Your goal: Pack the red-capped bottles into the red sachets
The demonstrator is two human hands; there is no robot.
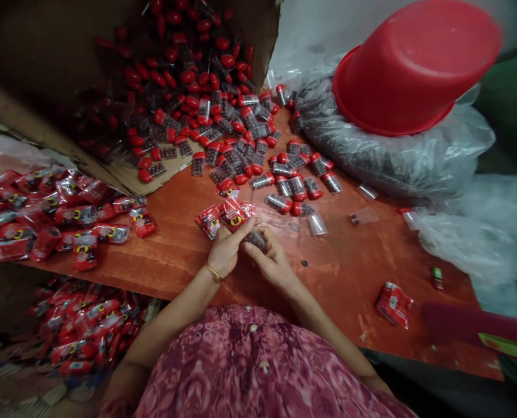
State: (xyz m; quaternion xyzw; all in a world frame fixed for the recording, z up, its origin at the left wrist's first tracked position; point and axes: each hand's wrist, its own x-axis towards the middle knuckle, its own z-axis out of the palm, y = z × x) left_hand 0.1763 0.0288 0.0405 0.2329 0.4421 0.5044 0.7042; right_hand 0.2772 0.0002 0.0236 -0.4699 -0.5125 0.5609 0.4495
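Both my hands are close together over the near middle of the table. My left hand, with a bangle at the wrist, is closed on a bunch of shiny red printed wrappers. My right hand is wrapped around a small clear container of dark balls. The container's ends are partly hidden by my fingers. My left fingertips reach to the upper side of this container. Just beyond the hands, many similar red-capped containers lie loose on the orange-red tabletop.
A tipped cardboard box spills red-capped containers. Filled red packets are piled at left, with more packets below the table edge. At right are a red tub on a clear plastic bag and a crumpled red packet.
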